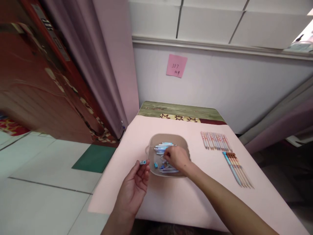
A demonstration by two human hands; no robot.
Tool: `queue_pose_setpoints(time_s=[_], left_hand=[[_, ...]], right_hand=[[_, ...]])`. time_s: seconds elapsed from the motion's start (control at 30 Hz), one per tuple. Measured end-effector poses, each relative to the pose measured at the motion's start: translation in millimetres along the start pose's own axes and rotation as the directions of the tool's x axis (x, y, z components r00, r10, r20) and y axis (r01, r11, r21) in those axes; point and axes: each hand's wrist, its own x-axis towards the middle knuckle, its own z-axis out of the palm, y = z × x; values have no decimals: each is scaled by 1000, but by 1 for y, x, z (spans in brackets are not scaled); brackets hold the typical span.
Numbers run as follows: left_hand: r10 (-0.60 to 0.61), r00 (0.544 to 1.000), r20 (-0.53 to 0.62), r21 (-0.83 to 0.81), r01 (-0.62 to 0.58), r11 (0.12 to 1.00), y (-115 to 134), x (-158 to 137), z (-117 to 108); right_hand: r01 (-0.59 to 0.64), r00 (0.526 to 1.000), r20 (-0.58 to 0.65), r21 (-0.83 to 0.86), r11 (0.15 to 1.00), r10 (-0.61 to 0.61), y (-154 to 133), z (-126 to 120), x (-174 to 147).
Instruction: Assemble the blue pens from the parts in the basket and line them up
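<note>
Blue, likely light and stiff, the tube pinched between left fingers suits mid-length holding; what right fingers grip, I cannot tell.

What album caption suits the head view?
Left hand holds a short blue plastic tube, right hand over a rounded beige plastic basin of slender blue pen parts.

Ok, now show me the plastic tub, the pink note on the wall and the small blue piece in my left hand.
Plastic tub (168, 137): head view, on its inner back wall.
Pink note (176, 66): head view, on the middle of its paper.
Blue piece (142, 162): head view, about mid-length.
</note>
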Motion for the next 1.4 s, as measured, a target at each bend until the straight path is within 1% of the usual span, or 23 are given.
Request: queue_pose_setpoints(time_s=[0.13,0.2,0.27,0.33,0.4,0.5,0.53,0.57,0.6,0.63,0.67,0.7,0.73,0.77,0.8,0.83,0.93,1.03,1.23,1.3,1.4], left_hand=[[22,1000,13,14,-22,1000,-1,3,-3],[24,1000,13,18,-24,1000,-3,3,-2],[12,1000,10,21,-12,1000,-4,2,0],[5,1000,6,26,-5,1000,-5,0,4],[10,1000,3,34,-10,999,-8,-2,7],[4,1000,-2,57,-3,998,-14,-7,11],[-6,1000,-2,64,6,998,-16,-8,13],[-17,1000,3,70,17,997,-19,-8,14],[-29,1000,9,74,29,997,-22,-9,15],[-44,999,19,78,42,996,-26,-9,16],[-59,998,30,83,56,995,-29,-9,17],[-72,997,41,88,68,994,-33,-8,19],[-83,995,52,93,78,993,-37,-8,20],[-92,994,61,98,86,992,-40,-8,21],[-99,993,67,102,92,990,-44,-8,23],[-106,992,73,105,98,990,-48,-9,24],[-135,988,77,129,125,984,-58,-13,26],[-140,986,89,157,125,980,-68,-18,25],[-142,980,136,187,115,976,-83,-24,22],[-142,980,140,199,113,973,-87,-26,22],[-143,981,134,219,112,969,-91,-29,24]], right_hand=[[22,998,67,-72,997,-17,-19,27,13],[31,997,76,-93,995,-24,-26,35,18],[45,996,81,-95,995,-37,-30,36,22],[54,996,77,-80,995,-48,-32,32,22],[46,998,44,-54,997,-44,-29,22,18],[10,999,-51,23,1000,-9,-17,2,-2],[5,997,-83,84,996,1,-12,-3,-12],[24,991,-132,283,959,14,-6,-8,-23],[45,984,-174,479,877,44,-2,-11,-35],[62,978,-194,626,778,77,2,-14,-48],[75,976,-193,737,671,103,5,-15,-60],[82,973,-190,812,578,130,7,-15,-71],[83,971,-185,853,515,150,8,-16,-82],[83,969,-185,870,486,167,8,-16,-91],[85,964,-193,873,481,180,8,-17,-98],[92,960,-210,864,495,187,7,-18,-105],[148,943,-287,816,560,169,6,-20,-117],[200,927,-349,771,605,138,6,-20,-123],[258,894,-440,658,707,82,11,-13,-130],[280,884,-464,625,729,59,15,-11,-133],[299,876,-481,603,740,37,19,-11,-138]])
